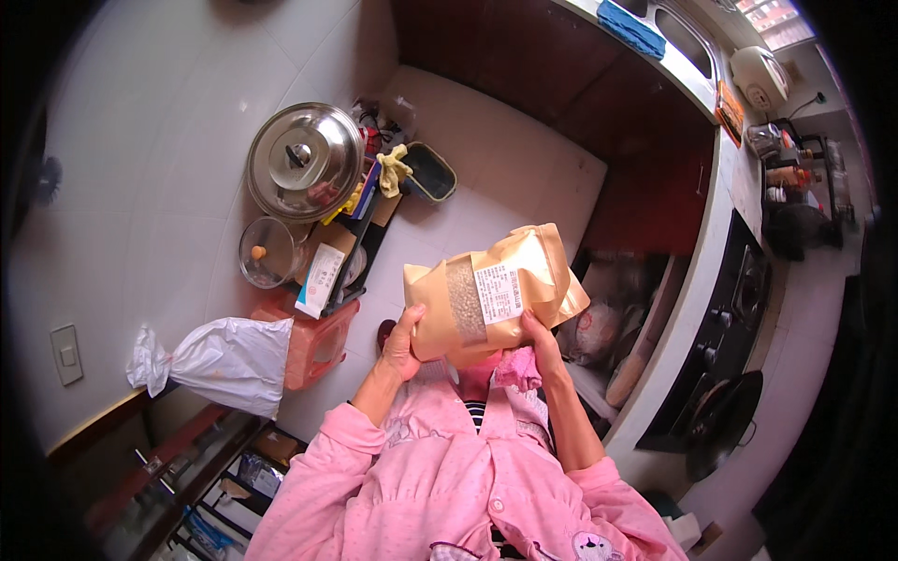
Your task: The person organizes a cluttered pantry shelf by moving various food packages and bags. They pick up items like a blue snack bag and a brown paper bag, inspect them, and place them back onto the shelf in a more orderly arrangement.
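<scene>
Both hands hold up a kraft-paper pouch [431, 301] in front of my chest. Through its clear window strip [463, 301] pale grains or seeds show, and a white label [497, 294] beside the strip bears writing. My left hand [401, 347] grips the pouch's lower left end, thumb on the front. At the lower right, my right hand [547, 347] has its thumb near the label. A pink cloth [519, 368] hangs at the right hand, partly hidden under the pouch. Another kraft edge [577, 300] sticks out behind the right end; whether it is a second pouch, I cannot tell.
Left stands a black rack [365, 270] with a lidded steel pot [305, 161] and a glass lid [265, 252]. Near it are a red plastic stool [316, 343] and a white plastic bag [231, 361]. Right, a counter holds a gas stove [708, 350] and a wok [726, 424].
</scene>
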Action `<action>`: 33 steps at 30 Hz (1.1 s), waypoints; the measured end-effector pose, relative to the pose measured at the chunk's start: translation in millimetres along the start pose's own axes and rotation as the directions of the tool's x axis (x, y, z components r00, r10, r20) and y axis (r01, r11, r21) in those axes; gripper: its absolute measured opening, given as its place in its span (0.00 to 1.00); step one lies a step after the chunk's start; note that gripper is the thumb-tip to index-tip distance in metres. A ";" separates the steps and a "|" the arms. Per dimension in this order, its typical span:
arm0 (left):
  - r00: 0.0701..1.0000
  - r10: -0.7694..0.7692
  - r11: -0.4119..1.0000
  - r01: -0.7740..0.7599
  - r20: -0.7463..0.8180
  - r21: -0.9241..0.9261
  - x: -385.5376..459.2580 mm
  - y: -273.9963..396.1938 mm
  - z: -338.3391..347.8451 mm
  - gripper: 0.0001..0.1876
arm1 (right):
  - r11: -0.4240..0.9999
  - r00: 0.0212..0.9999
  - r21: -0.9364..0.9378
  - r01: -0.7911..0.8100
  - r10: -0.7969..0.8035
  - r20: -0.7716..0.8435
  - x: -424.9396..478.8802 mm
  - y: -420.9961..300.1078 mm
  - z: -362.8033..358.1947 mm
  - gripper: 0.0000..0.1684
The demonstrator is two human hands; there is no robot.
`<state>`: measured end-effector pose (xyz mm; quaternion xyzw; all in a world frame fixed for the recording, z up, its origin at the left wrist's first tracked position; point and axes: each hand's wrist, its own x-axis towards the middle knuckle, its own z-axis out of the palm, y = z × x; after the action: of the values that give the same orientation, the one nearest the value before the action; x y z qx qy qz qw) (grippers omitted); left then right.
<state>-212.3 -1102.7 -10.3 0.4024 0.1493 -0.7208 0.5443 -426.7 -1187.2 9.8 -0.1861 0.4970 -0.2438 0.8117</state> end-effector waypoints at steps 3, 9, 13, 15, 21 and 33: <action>0.999 0.018 1.000 -0.019 -0.051 -0.010 20.8 0.7 18.8 0.33 | 0.999 1.000 -0.033 0.021 -0.021 0.012 24.8 -15.6 -18.4 0.25; 0.995 0.061 0.996 -0.065 -0.073 -0.055 46.9 16.1 56.6 0.32 | 0.982 1.000 -0.189 -0.024 0.027 0.015 55.8 -75.8 -5.7 0.33; 0.997 0.059 0.992 -0.063 -0.043 -0.108 71.1 35.0 64.5 0.32 | 0.946 0.997 -0.321 -0.050 0.067 0.044 82.6 -105.2 3.4 0.33; 0.996 0.070 0.991 -0.076 -0.051 -0.111 82.5 46.3 70.8 0.30 | 0.919 0.994 -0.390 -0.054 0.087 0.067 99.7 -115.1 1.0 0.32; 0.984 0.179 0.984 -0.179 -0.023 -0.010 105.6 79.5 83.9 0.33 | 0.935 1.000 -0.353 -0.013 0.017 0.008 131.3 -150.7 29.0 0.29; 0.940 0.324 0.945 -0.328 -0.108 -0.017 156.8 106.2 122.8 0.33 | 0.874 0.986 -0.457 -0.162 0.156 -0.050 198.8 -203.5 32.7 0.25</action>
<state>-180.5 -1325.7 -25.5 0.4490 0.1210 -0.5961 0.6546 -363.3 -1466.0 -7.4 -0.3302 0.5590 -0.0529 0.7588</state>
